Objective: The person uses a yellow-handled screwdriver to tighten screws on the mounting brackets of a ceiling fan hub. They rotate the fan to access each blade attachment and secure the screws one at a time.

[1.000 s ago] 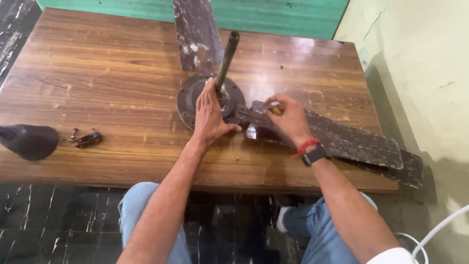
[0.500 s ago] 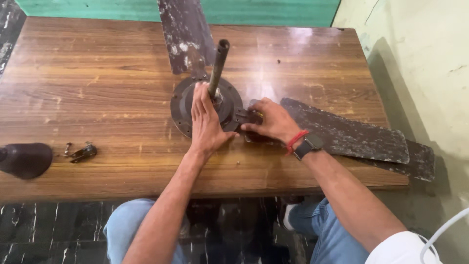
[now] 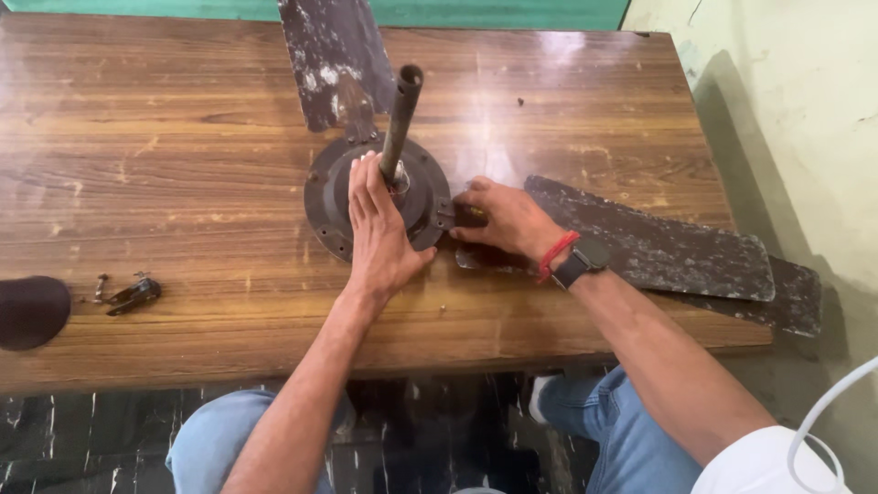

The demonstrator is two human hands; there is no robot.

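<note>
Now my right hand [image 3: 501, 220] has slid left to the fan blade [image 3: 654, 242], fingers pinching its near end. My left hand [image 3: 380, 229] lies flat, fingers spread, on the fan motor [image 3: 334, 197]. That blade points right, lying sideways.

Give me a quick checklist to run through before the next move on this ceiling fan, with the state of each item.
1. Left hand flat on the fan motor, holding it down: ok.
2. Right hand at the joint where the blade meets the motor: ok.
3. Tool or screw in the right fingers: cannot tell, hidden.
4. Loose metal parts on the table, away from the edge: ok.
5. Rod standing upright from the motor: ok.
6. Blade supported: not ok, its tip overhangs the table's right edge.
</note>
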